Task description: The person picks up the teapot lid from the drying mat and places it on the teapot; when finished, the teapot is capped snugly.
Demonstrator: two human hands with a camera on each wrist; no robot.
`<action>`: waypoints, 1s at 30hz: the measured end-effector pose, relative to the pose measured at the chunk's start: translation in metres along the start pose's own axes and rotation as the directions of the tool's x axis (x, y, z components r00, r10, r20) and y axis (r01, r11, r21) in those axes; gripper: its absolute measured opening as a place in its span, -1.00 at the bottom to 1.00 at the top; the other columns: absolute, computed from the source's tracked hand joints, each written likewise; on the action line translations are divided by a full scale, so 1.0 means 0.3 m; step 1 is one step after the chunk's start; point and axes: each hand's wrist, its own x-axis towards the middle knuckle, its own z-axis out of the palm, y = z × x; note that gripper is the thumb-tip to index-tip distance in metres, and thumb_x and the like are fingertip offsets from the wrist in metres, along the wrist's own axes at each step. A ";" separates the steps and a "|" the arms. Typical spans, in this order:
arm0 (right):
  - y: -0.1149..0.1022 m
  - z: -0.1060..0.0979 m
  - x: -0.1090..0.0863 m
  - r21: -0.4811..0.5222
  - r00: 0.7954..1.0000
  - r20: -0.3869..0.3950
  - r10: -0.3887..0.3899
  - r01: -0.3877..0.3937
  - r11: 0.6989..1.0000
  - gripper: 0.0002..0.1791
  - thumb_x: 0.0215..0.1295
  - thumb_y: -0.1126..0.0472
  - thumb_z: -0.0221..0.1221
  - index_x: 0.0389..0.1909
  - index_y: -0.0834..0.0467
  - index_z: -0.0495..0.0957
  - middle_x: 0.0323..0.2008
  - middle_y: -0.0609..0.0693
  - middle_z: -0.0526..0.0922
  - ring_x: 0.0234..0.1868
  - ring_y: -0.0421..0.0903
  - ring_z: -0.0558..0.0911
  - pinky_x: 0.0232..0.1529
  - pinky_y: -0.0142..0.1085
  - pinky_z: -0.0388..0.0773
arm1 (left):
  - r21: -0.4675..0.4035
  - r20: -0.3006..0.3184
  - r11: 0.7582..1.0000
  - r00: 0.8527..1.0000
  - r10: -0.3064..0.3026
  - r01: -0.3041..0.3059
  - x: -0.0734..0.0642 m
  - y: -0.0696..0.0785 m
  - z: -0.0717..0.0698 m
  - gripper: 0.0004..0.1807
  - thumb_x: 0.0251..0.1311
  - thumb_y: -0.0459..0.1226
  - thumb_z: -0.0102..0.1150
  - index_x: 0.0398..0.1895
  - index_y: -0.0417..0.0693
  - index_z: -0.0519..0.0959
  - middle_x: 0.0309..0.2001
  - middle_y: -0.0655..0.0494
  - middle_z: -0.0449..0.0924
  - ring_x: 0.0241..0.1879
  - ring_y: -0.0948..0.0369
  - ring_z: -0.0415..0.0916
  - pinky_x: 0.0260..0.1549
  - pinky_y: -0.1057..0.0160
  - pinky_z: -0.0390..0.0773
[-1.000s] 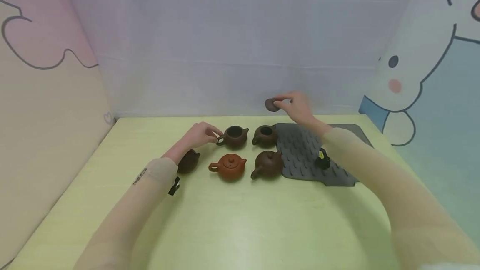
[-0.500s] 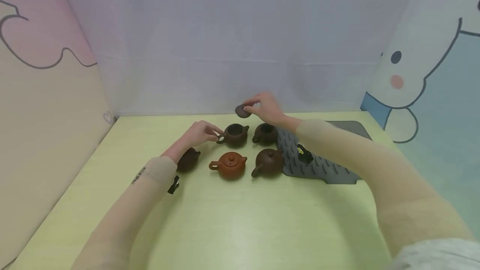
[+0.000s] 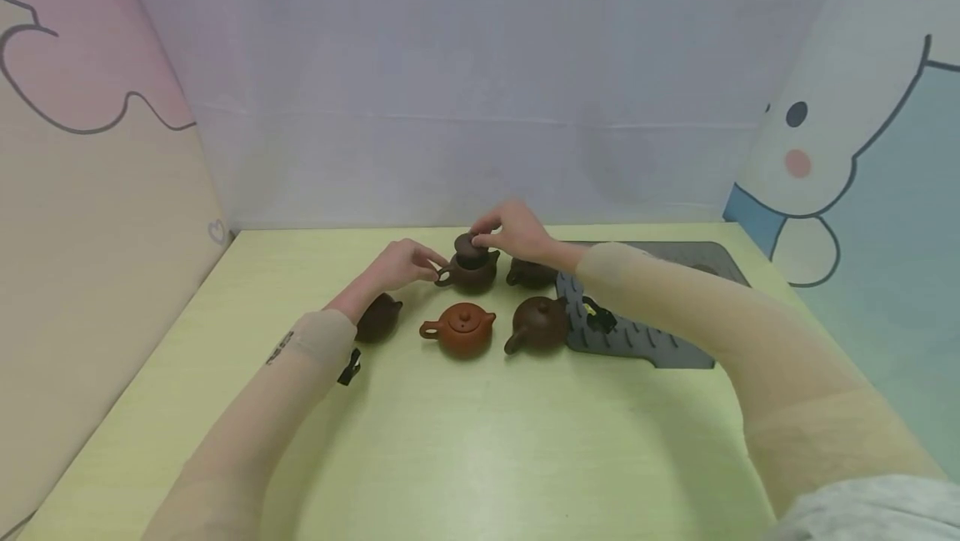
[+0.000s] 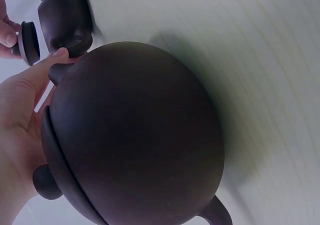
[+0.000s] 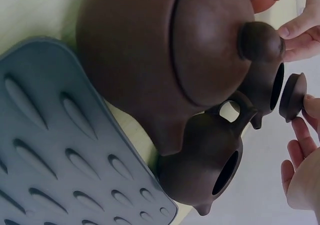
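Observation:
My left hand (image 3: 401, 266) pinches the handle of a dark brown teapot (image 3: 476, 279) in the back row. Its top opening shows dark in the right wrist view. In my right hand (image 3: 517, 232) is a small round dark lid (image 5: 293, 97), held by its knob between thumb and fingers. The lid hangs just above the teapot's opening, tilted and apart from the rim. Beside that pot stands another dark, lidless teapot (image 5: 200, 155), partly hidden by my right hand in the head view. A lidded dark teapot (image 4: 135, 135) sits below my left wrist.
In the front row are an orange-red lidded teapot (image 3: 465, 334) and a larger dark lidded teapot (image 3: 540, 326). A grey ridged mat (image 3: 637, 337) lies on the right, bearing a small brownish round thing (image 3: 703, 268) partly behind my arm. A pale cloth wall (image 3: 420, 99) closes the back.
My right hand has carried the lid leftward and down, from above the mat's edge to just over the back-left teapot. The left hand has stayed at the handle.

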 end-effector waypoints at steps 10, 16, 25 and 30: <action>-0.005 0.015 -0.014 -0.022 0.997 0.073 -0.039 0.041 0.999 -0.76 0.31 0.11 0.29 -0.07 0.07 0.75 -0.06 0.00 0.78 0.06 -0.04 0.68 0.09 -0.16 0.58 | 0.006 0.004 1.000 1.000 -0.004 0.004 -0.003 -0.004 0.000 -0.68 0.22 -0.27 0.29 0.06 0.03 0.69 -0.05 0.00 0.76 -0.02 0.07 0.66 -0.03 0.07 0.57; -0.002 0.030 -0.012 -0.031 0.995 0.089 -0.037 0.040 0.999 -0.76 0.32 0.13 0.28 -0.05 0.09 0.74 -0.04 0.00 0.77 0.10 -0.04 0.67 0.14 -0.16 0.55 | 0.009 0.001 1.000 1.000 -0.006 0.006 -0.003 -0.007 0.004 -0.67 0.22 -0.27 0.29 0.07 0.03 0.69 -0.03 0.00 0.76 0.00 0.05 0.66 -0.01 0.06 0.57; 0.005 0.037 -0.011 -0.016 0.994 0.100 -0.048 0.050 0.999 -0.74 0.33 0.14 0.27 -0.02 0.10 0.72 -0.02 0.03 0.76 0.11 -0.01 0.65 0.16 -0.12 0.54 | 0.018 0.005 1.000 1.000 0.000 0.000 -0.005 -0.008 0.003 -0.67 0.23 -0.27 0.28 0.07 0.02 0.68 -0.04 0.00 0.76 0.01 0.03 0.66 0.00 0.04 0.58; 0.027 0.038 0.004 -0.007 0.991 0.089 -0.095 0.096 0.995 -0.74 0.30 0.14 0.29 -0.04 0.12 0.73 -0.10 0.05 0.78 0.01 0.00 0.66 0.14 -0.03 0.53 | 0.024 -0.005 1.000 1.000 0.003 -0.003 -0.001 -0.005 0.001 -0.67 0.22 -0.28 0.29 0.07 0.01 0.69 -0.05 0.00 0.76 0.00 0.04 0.66 -0.01 0.05 0.57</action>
